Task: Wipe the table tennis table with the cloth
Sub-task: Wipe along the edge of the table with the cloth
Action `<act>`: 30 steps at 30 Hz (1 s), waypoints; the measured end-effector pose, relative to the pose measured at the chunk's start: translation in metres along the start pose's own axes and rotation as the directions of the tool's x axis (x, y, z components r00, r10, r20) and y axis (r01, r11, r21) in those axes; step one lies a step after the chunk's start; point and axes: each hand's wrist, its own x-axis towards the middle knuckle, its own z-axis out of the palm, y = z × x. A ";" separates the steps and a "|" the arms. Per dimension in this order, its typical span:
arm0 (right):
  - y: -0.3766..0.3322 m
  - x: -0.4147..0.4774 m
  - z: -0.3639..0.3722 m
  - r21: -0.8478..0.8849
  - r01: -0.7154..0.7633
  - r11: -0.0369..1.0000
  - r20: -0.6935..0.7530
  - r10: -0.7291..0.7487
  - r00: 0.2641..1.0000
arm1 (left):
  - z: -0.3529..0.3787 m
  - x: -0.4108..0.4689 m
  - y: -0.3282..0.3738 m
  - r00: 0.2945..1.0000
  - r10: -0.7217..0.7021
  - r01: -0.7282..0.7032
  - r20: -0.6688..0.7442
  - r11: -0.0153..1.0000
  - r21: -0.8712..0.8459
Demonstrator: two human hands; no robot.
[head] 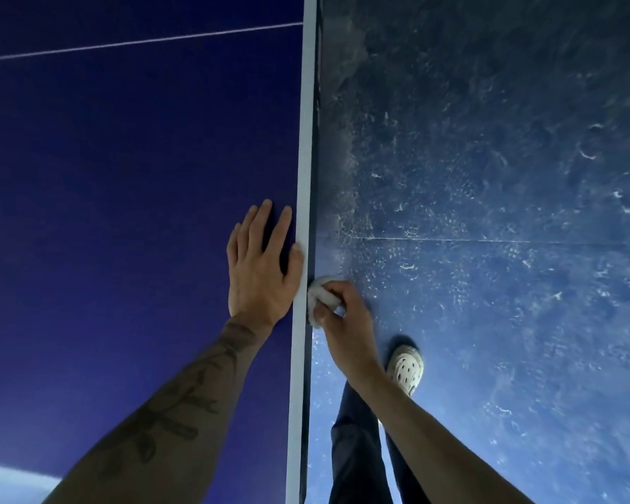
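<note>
The dark blue table tennis table [124, 176] fills the left half of the head view, with a white border line along its right edge [304, 176]. My left hand [260, 263] lies flat on the tabletop beside that line, fingers straight. My right hand [342, 314] is just off the table's side and grips a bunched white cloth [321, 296]. The cloth is pressed against the dark side edge of the table.
A thin white line [142, 41] crosses the tabletop at the far left. To the right lies a scuffed, dusty blue floor [488, 212]. My leg in dark trousers [357, 449] and a white perforated shoe [406, 365] stand on it close to the table.
</note>
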 end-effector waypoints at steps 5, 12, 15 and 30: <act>-0.040 0.076 0.001 -0.048 0.018 0.999 -0.036 -0.019 0.999 | -0.002 0.003 0.003 1.000 0.000 -0.001 0.002 1.000 0.021; -0.080 0.114 -0.007 -0.066 0.029 0.997 0.009 -0.028 1.000 | -0.007 0.016 0.012 0.999 -0.041 0.040 0.012 0.998 0.051; -0.072 0.098 -0.009 -0.122 -0.018 0.992 0.057 0.025 0.998 | -0.011 0.047 0.021 0.996 -0.078 0.078 0.031 0.997 0.019; -0.147 0.224 -0.020 -0.077 -0.025 0.997 0.104 0.033 0.994 | 0.006 0.257 0.031 0.990 -0.139 0.140 0.024 0.990 -0.018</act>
